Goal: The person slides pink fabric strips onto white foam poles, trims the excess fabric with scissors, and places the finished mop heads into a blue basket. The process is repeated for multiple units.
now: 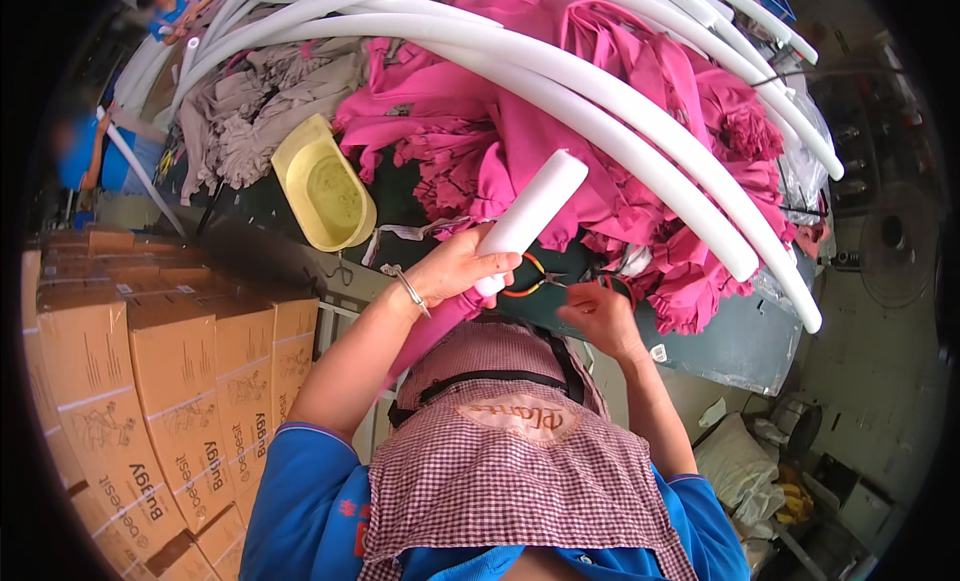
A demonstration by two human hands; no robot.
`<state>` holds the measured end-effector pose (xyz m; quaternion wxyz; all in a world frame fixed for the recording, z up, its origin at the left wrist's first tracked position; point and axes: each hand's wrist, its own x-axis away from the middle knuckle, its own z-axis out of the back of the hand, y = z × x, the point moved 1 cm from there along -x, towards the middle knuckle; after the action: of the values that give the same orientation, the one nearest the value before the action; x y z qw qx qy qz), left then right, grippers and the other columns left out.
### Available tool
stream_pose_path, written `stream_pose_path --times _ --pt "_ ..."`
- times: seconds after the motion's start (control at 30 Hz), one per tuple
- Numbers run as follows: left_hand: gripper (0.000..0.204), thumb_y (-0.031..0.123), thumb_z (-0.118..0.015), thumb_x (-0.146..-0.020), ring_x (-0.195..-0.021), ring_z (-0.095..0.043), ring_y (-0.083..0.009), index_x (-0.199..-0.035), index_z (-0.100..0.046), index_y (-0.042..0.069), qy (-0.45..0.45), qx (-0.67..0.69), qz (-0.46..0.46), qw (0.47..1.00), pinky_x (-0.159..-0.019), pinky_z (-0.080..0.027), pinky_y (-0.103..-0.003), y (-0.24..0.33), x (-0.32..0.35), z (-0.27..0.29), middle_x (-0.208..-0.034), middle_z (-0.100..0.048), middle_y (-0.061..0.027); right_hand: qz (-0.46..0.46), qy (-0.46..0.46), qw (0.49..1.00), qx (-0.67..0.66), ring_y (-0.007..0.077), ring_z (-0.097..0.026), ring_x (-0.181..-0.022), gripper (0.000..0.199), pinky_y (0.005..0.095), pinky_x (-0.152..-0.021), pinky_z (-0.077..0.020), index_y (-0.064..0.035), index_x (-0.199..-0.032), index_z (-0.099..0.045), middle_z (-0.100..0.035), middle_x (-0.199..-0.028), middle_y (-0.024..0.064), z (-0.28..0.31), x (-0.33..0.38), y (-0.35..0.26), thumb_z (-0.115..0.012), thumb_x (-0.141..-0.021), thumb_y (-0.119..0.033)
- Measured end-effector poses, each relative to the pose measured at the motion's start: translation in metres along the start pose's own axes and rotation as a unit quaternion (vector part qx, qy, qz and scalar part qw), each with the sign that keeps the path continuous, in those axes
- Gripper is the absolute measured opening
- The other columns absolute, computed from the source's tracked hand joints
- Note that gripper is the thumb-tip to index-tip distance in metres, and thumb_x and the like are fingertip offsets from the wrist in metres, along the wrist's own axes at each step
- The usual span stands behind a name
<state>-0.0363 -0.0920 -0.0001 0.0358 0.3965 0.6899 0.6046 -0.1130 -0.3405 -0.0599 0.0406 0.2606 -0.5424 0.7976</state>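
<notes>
White foam is forming the tube (pixel 535 203) that your left hand (pixel 465 266) is clasping in the head view; smooth, round and blunt-ended, it is slanting at the near side of the pink fabric heap (pixel 560 91). A pink sleeve (pixel 430 333) is meeting its lower end. Your right hand's (pixel 603 316) fingers are curling beside the heap, near orange-handled scissors (pixel 544 277); I cannot tell whether they are grasping anything. Left of the heap, cartons (pixel 170 366) are bearing dark lettering and drawings; nearer you than the heap, your checked apron (pixel 500 491) is showing a stitched, lettered patch (pixel 520 418).
</notes>
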Motion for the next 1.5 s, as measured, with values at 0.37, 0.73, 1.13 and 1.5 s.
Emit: stream_pose_path --times 0.37,0.73,1.13,1.5 --pt "0.017 0.009 -0.070 -0.081 -0.064 -0.059 -0.0119 -0.089 -0.058 0.001 0.522 0.126 -0.385 0.751 -0.059 -0.048 -0.026 0.006 0.086 0.051 -0.074 -0.059 -0.0027 0.178 -0.312 0.929 -0.090 0.0111 -0.059 -0.086 0.029 0.0262 -0.078 -0.0487 -0.0029 -0.099 -0.060 -0.063 -0.093 0.0042 -0.151 -0.018 -0.108 -0.073 -0.073 -0.004" --pt "0.022 0.023 -0.068 -0.083 -0.049 -0.053 -0.0101 -0.094 -0.060 0.007 0.782 0.537 -0.259 0.183 -0.044 -0.046 -0.026 -0.274 0.278 -0.032 -0.075 -0.060 -0.0040 0.248 -0.380 0.871 -0.188 0.0257 -0.058 -0.086 0.041 0.0407 -0.083 -0.0483 -0.0001 -0.113 -0.044 -0.058 -0.090 0.0133 -0.160 -0.067 -0.149 -0.060 -0.086 -0.025" --pt "0.035 0.022 -0.058 -0.087 -0.093 -0.062 -0.0192 -0.117 -0.057 0.006 0.910 0.153 0.049 0.383 -0.077 -0.052 -0.033 -0.328 0.312 -0.128 -0.105 -0.064 -0.0087 0.105 -0.348 0.892 -0.269 0.0180 -0.055 -0.074 0.022 0.0290 -0.072 -0.0465 -0.0031 -0.087 -0.054 -0.056 -0.077 0.0047 -0.200 -0.100 -0.186 -0.058 -0.090 -0.025" --pt "0.032 0.015 -0.066 -0.058 -0.078 -0.066 -0.0328 -0.087 -0.064 0.002 0.650 0.000 0.016 0.759 -0.068 -0.052 -0.040 -0.135 0.161 -0.062 -0.078 -0.067 -0.0168 0.017 -0.528 0.848 -0.044 0.0131 -0.045 -0.057 0.026 0.0290 -0.056 -0.0422 -0.0106 -0.070 -0.046 -0.046 -0.064 -0.0004 -0.282 -0.126 -0.122 -0.050 -0.091 -0.026"
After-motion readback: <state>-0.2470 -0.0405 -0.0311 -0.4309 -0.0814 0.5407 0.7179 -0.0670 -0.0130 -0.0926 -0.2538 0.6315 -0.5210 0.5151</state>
